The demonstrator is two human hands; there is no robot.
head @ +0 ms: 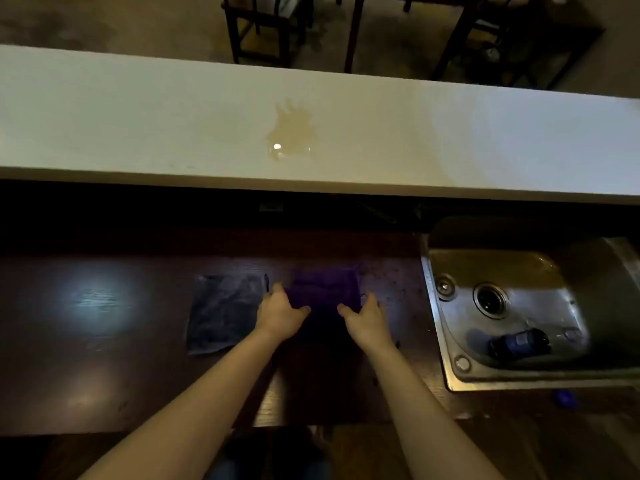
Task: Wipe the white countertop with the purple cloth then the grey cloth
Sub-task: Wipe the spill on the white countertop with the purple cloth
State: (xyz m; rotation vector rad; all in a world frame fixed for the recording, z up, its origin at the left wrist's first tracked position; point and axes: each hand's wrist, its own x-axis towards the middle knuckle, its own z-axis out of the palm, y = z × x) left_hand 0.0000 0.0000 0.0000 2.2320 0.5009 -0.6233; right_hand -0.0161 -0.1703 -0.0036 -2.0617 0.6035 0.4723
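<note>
Head view, dim light. Purple cloth (323, 292) lies flat on the dark wood surface (104, 358), just below frame centre. Left hand (280, 315) rests on its 9 o'clock edge, fingers spread, thumb pointing inward over the fabric. Right hand (367, 317) sits on the 3 o'clock edge, likewise spread, thumb inward. Neither hand pinches anything; whether the palms press down cannot be told. The cloth's near edge merges with shadow between the forearms and is hard to trace.

Grey cloth (225, 311) lies flat just beside the left hand at 9 o'clock, slightly skewed, its lower corner dim.

White countertop (138, 126) runs as a raised band across 12 o'clock, both ends cut off by the frame. A brownish spill (289, 131) sits near its middle with a bright glint.

Metal sink (460, 362) at 3 o'clock, right side cut off; a dark object (517, 344) in the basin, not identifiable. Dark chair frames (263, 29) at the top, cropped.
</note>
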